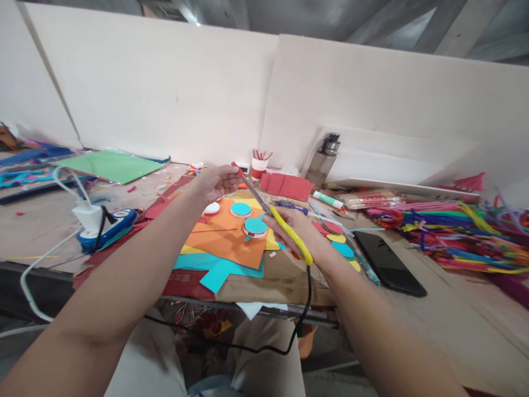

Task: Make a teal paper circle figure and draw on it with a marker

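My left hand [220,183] pinches a small piece of red paper [236,166] above the table. My right hand [293,223] is closed on a pair of scissors [285,225] with yellow handles, their blades reaching up and left to the red paper. Whether the blades are parted is too small to tell. Beneath the hands lie orange paper sheets [225,242] and blue paper [217,274]. On the orange sheets are two round pieces topped with blue discs, one the blue-topped disc [255,226], and a white-topped round piece [212,208] near my left wrist.
A phone [388,262] and bundled coloured pipe cleaners [467,234] lie at the right. Behind stand a bottle [321,165], red cards [287,186] and a cup of sticks [259,165]. A blue power strip [106,234] sits left. A black cable [306,309] hangs over the front edge.
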Motion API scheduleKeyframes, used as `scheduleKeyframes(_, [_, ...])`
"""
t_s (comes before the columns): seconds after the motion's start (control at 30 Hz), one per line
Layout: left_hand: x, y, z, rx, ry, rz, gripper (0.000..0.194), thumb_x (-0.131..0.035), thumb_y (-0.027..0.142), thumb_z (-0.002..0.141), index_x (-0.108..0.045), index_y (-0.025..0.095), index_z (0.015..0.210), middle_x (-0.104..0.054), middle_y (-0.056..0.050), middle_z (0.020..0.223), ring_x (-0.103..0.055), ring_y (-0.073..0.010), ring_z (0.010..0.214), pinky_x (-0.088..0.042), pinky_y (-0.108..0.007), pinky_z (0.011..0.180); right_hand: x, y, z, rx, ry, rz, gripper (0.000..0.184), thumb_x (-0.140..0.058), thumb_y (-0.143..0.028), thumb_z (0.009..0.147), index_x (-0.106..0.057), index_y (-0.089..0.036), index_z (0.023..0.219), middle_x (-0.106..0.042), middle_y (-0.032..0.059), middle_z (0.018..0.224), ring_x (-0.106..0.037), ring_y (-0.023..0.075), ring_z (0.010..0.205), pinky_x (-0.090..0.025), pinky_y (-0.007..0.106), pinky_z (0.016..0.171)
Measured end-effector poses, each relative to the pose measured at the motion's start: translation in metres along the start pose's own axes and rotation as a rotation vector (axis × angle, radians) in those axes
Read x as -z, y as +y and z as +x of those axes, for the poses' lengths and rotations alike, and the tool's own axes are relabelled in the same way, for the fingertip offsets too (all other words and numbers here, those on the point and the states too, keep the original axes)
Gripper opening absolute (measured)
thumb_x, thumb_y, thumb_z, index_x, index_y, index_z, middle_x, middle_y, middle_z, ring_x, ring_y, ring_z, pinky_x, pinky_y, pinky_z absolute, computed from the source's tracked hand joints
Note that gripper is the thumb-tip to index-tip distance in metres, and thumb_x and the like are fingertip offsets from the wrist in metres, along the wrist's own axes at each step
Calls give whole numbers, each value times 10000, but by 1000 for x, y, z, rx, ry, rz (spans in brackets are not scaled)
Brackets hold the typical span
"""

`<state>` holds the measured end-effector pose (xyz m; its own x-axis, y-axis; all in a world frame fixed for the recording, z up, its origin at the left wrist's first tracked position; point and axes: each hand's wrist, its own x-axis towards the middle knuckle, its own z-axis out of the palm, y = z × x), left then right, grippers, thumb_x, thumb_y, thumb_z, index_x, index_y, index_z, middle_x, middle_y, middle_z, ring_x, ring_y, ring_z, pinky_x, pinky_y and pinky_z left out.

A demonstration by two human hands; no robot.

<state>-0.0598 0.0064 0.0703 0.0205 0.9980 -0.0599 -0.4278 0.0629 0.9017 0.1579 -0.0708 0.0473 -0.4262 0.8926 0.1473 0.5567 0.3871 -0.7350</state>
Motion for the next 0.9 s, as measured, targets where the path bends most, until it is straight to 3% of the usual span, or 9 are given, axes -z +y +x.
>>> scheduleKeyframes(0.9, [3, -3, 5, -11, -25, -22, 47, -599, 75, 737, -627, 94, 705, -692, -63, 641, -660, -126, 585, -511, -224, 584, -3, 1, 2, -5, 3, 12, 398, -487, -565, 878, -501, -191, 743, -466, -54, 535, -382, 48, 397, -294, 174, 409])
